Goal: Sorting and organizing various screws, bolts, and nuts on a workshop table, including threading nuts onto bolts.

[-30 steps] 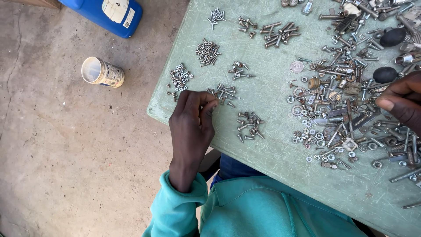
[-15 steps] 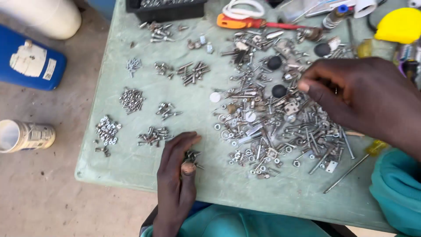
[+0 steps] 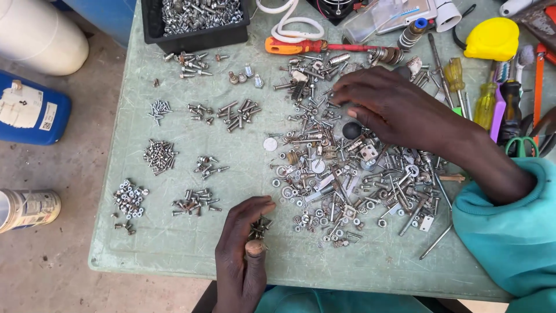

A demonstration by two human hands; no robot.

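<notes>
Head view: right hand (image 3: 399, 110) has moved to twelve o'clock over the mixed hardware pile (image 3: 347, 174), fingers spread; left hand (image 3: 246, 249) still pinches small screws (image 3: 259, 227)

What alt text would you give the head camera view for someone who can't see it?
A person's right hand picks through a big heap of mixed screws and washers on a green table, while the left hand rests on a few screws beside small sorted piles.

A green table (image 3: 174, 243) fills most of the frame. On it lie small sorted screw piles (image 3: 159, 155) at left, a big hardware heap (image 3: 341, 174) in the centre, a black bin (image 3: 194, 23) at the upper left and screwdrivers (image 3: 486, 98) at the upper right.
</notes>
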